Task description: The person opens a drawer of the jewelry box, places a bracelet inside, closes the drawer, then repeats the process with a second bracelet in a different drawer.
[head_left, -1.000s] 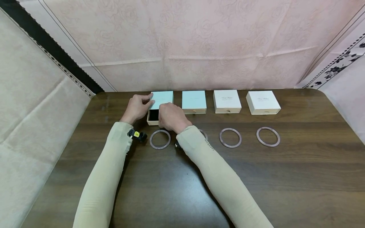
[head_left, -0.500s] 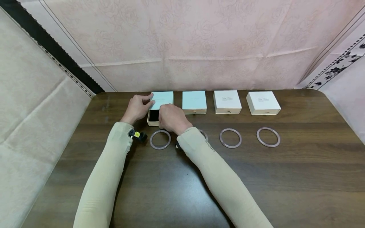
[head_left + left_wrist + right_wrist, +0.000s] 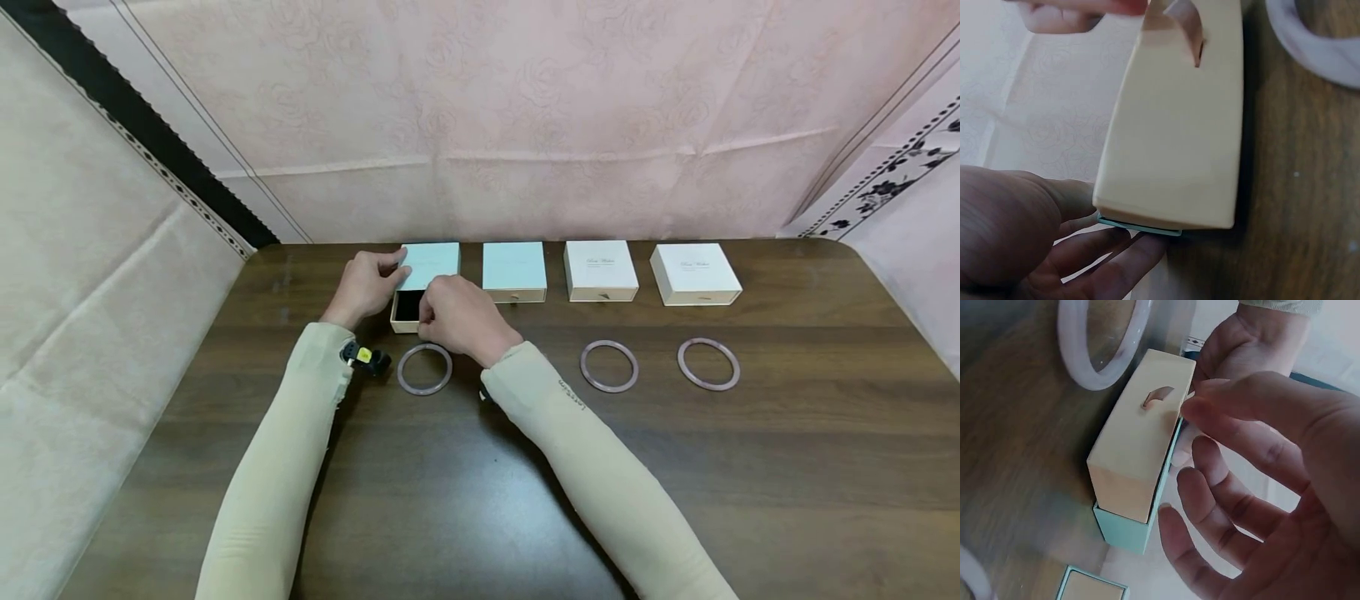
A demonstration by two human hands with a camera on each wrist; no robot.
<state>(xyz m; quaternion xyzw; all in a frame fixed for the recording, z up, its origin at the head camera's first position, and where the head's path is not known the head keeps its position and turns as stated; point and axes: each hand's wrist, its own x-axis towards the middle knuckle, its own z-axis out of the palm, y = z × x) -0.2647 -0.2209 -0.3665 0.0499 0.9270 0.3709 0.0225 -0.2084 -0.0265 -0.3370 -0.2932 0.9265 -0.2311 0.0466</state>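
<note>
My left hand (image 3: pixel 363 287) holds the turquoise sleeve of the leftmost drawer box (image 3: pixel 431 262), its thumb and fingers at the left side. The cream drawer (image 3: pixel 1129 437) is pulled partway out, and its black inside shows in the head view. My right hand (image 3: pixel 465 315) is over the drawer's right part. In the right wrist view its thumb and forefinger tips are right at the drawer's upper front edge, the other fingers loosely bent. The ribbon pull tab (image 3: pixel 1188 28) curls free on the drawer front. A pale lilac bangle (image 3: pixel 424 390) lies just before this box.
To the right stand another turquoise box (image 3: pixel 514 265) and two white boxes (image 3: pixel 600 262), (image 3: pixel 695 267), all closed. Two more bangles (image 3: pixel 609 388), (image 3: pixel 708 384) lie on the brown wooden table (image 3: pixel 450 500). A pink patterned cloth (image 3: pixel 525 125) hangs behind.
My right hand and forearm have shifted slightly right and back from the drawer, now covering the second bangle in the head view. My left hand keeps its hold.
</note>
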